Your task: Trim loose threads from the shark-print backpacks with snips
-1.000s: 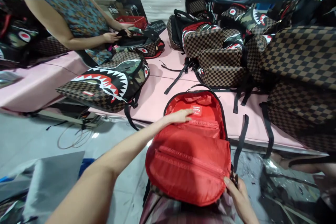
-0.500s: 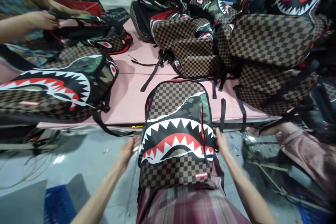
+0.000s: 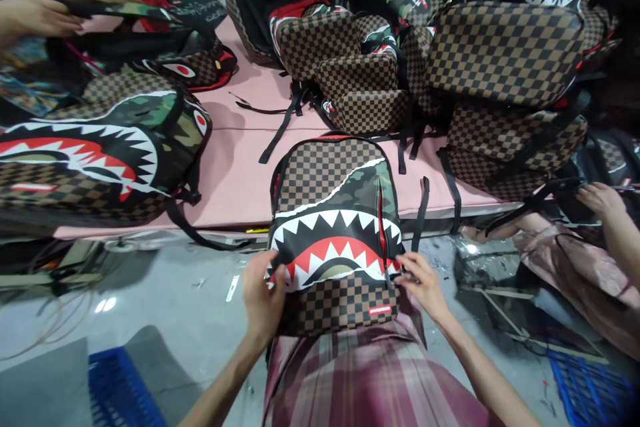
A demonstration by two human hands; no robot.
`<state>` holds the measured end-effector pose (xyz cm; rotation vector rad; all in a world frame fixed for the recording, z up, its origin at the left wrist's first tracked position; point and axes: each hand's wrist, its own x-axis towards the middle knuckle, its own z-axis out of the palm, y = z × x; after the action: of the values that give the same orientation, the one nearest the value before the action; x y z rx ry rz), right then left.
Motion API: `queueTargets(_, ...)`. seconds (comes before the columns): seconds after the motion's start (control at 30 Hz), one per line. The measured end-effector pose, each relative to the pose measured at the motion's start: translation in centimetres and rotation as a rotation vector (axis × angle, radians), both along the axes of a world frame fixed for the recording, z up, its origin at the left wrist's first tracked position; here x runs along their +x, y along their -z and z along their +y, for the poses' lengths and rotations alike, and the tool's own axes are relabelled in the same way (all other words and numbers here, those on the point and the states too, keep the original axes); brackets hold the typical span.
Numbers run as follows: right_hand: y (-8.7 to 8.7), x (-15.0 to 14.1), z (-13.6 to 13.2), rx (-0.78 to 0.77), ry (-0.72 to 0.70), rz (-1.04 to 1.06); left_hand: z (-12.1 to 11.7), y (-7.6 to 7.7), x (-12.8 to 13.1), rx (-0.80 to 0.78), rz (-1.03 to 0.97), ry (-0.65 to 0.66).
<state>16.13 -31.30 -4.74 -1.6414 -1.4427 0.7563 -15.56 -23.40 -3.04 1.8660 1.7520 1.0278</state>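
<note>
A brown-and-black checked backpack with a printed shark mouth and a camouflage patch leans upright between the table edge and my lap, its front towards me. On its lower left side, my left hand is closed, thumb over the front and fingers bent around something dark at the edge. My right hand has its thumb and fingertips pinched at the right edge, beside the lower end of the front zip. That slanting zip shows a red lining. The back of the backpack is hidden.
The pink table bears another shark backpack on the left and piled checked backpacks on the right. Straps hang over its edge. Co-workers' hands are at the far left and right. A blue crate stands on the floor.
Both hands have moved inward onto the backpack's front edges; the left was apart from it before. A co-worker's hand has appeared at the right.
</note>
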Motion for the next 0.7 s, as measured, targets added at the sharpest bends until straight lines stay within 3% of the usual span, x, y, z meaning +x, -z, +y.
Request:
queueTargets(0.1,-0.4,-1.0,-1.4,0.05,-0.283,-0.237,-3.5,-0.6,4.0,0.23,0.286,0.687)
queueTargets(0.17,-0.7,-1.8,-0.3,0.097,-0.273,-0.241,-5.1,-0.1,6.5,0.305,0.448,1.004)
queueTargets(0.2,-1.0,-2.1,1.0,0.123,-0.221,-0.209,-5.6,0.4,7.5,0.339,0.51,1.077)
queueTargets(0.33,-3.4,-1.3,9.9,0.208,0.002,-0.11,-5.7,1.6,8.5,0.279,0.627,1.179)
queueTargets(0.43,-5.6,0.1,18.1,0.227,0.061,-0.117,-5.1,1.0,8.2,0.159,0.643,1.228)
queueTargets(0.5,-6.5,0.6,21.9,0.152,0.126,-0.171,-4.8,0.6,8.3,0.123,0.641,1.224)
queueTargets(0.6,-6.2,0.6,22.4,0.16,0.083,-0.208,-4.8,0.8,8.9,0.093,0.649,1.204)
queueTargets(0.7,-4.3,0.9,17.0,0.206,-0.174,-0.25,-5.2,1.4,9.2,0.09,0.634,1.197)
